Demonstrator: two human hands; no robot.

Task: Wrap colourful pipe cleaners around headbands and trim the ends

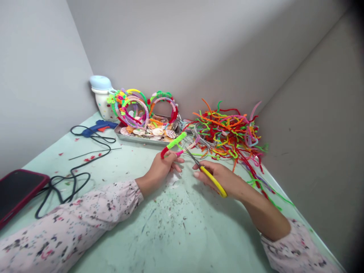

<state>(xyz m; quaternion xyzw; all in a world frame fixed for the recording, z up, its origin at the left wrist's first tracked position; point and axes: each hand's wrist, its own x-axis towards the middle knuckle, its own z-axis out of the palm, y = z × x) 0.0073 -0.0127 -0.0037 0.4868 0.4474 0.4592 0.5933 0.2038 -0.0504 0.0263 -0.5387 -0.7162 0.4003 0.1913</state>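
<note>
My left hand (162, 167) is closed on a headband (176, 141) wrapped in fuzzy pipe cleaner, in red, bright green and pink stretches. Its two ends point up and away to the right, and the fingers cover the rest. A pair of scissors (212, 179) with yellow handles is gripped in my right hand (220, 177). The metal blades point up-left, close beside the pink end of the headband; whether they touch it I cannot tell. A thin green strand hangs near the green end.
Behind my hands, a metal tray (142, 140) holds shells and finished-looking colourful headbands (136, 110). A tangled pile of pipe cleaners (227, 129) lies right. At left are a blue glue gun (99, 128), black cable (109, 146), lidded white cup (104, 102) and red-cased phone (21, 195). Walls enclose the table.
</note>
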